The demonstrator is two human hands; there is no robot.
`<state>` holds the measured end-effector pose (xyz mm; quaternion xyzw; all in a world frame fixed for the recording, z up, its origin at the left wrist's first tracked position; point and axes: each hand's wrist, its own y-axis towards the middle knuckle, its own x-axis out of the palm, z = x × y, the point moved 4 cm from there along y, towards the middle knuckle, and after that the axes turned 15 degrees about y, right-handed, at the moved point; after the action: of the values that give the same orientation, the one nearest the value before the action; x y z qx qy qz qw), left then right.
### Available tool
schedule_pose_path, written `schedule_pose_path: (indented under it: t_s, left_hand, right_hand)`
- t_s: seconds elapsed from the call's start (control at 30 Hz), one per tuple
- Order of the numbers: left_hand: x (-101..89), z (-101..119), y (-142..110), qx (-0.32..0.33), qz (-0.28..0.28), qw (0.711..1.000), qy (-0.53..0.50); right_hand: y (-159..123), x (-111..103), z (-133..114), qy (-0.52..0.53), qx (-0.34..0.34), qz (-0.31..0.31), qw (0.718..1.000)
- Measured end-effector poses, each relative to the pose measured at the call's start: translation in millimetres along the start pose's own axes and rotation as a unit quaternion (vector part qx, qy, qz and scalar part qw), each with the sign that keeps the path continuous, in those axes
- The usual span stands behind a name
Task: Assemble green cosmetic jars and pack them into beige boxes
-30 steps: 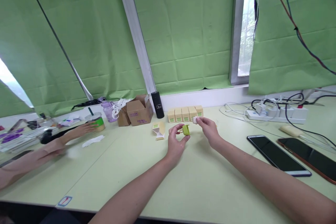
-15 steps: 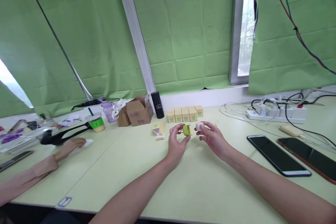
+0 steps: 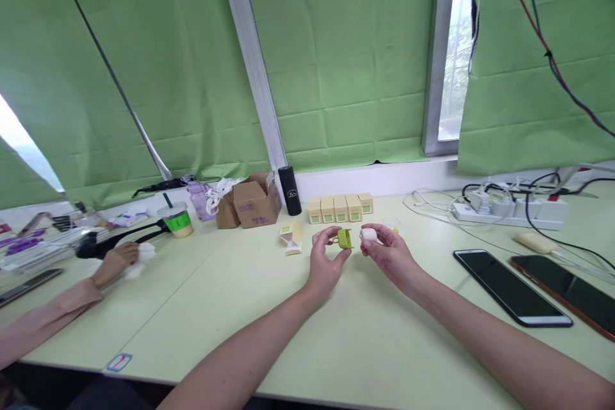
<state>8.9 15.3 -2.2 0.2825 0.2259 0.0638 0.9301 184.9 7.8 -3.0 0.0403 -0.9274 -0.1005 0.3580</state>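
Note:
My left hand pinches a small green case with a ring between thumb and fingers, held just above the pale green table. My right hand holds a small white rounded piece in its fingertips, right beside the green case. A row of several small yellow boxes stands behind both hands. One opened small box lies to the left of my left hand.
A black cylinder, brown cardboard boxes, a purple bottle and a cup stand at the back left. Two phones lie at right, a power strip with cables behind. Another person's hand presses a white tissue at left.
My right hand drew the white piece down and close to the green case. The other person's hand left the cup and now rests on the tissue.

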Motion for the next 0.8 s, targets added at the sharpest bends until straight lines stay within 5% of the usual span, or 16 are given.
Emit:
schedule_pose_path:
  t_s: [0.43,0.8]
  left_hand:
    - [2.2,-12.2,3.0,-0.005,0.007,1.0,-0.022]
    - [2.6,-10.4,3.9,-0.007,-0.007,0.999,-0.047]
  right_hand:
    - [0.7,-1.7,-3.1,0.032,0.038,0.024,0.998]
    - [-0.5,-2.2,-7.2,-0.02,-0.01,0.036,0.999]
